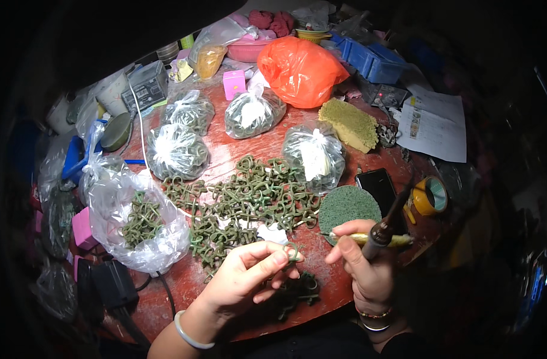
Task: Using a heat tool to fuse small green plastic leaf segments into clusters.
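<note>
Your counter (321, 281) is crowded: the green loop pile (249, 200) sits mid-frame, easy to snag. Your right hand (369, 263) grips the soldering iron (386, 227) close to your left hand (249, 278), whose fingers pinch a small green ring (291, 251) at lower centre; a slip likely burns fingertips.

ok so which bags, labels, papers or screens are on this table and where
Orange plastic bag: far side, bulging, knotted.
Tied clear bags: mid-table, green pieces and white slips inside.
Open clear bag: left, green pieces.
Phone: right of centre, dark screen.
Printed white sheet: far right.
</note>
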Available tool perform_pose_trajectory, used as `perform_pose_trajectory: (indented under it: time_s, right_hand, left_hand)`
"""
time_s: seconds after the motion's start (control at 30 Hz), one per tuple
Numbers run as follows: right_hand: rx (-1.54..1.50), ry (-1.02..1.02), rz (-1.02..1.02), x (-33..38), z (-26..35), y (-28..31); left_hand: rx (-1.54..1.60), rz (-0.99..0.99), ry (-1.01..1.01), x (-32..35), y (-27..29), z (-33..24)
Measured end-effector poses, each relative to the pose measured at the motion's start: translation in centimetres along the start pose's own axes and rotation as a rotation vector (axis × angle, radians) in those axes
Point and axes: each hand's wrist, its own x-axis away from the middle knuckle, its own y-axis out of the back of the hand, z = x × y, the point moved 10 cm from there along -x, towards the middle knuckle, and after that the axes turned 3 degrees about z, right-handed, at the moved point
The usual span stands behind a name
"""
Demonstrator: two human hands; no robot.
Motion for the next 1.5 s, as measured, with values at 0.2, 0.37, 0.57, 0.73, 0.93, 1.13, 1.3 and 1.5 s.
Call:
perform_pose_trajectory:
  time_s: [0.2, 0.37, 0.57, 0.73, 0.93, 1.13, 1.3, 1.5]
  right_hand:
    - [0.256, 0.351, 0.230, -0.1, 1.9, -3.7]
    - [0.200, 0.157, 0.193, -0.5, 0.3, -3.3]
    - [0.008, 0.054, 0.143, -0.5, -0.4, -3.1]
    - [-0.052, -0.002, 0.134, -0.4, -1.0, -2.7]
    - [0.144, 0.126, 0.157, -0.4, -0.5, -2.4]
    - [0.031, 0.058, 0.148, -0.3, -0.8, -2.7]
    - [0.030, 0.050, 0.170, 0.2, -1.4, -2.9]
    - [0.287, 0.211, 0.190, 1.2, 0.1, -1.5]
  left_hand:
    - [-0.011, -0.025, 0.017, 0.1, 0.3, 0.4]
    - [-0.060, -0.098, 0.039, 0.2, 0.2, 0.4]
    - [-0.362, -0.126, -0.224, 0.4, 0.2, -1.9]
    - [-0.239, -0.145, -0.121, 0.2, 0.7, -0.9]
    - [-0.353, -0.127, -0.203, 0.1, 0.3, -1.6]
    - [-0.337, -0.174, -0.209, 0.3, 0.4, -2.2]
    - [-0.463, -0.104, -0.340, 0.2, 0.0, -2.7]
    - [-0.548, -0.113, -0.358, 0.0, 0.5, -2.7]
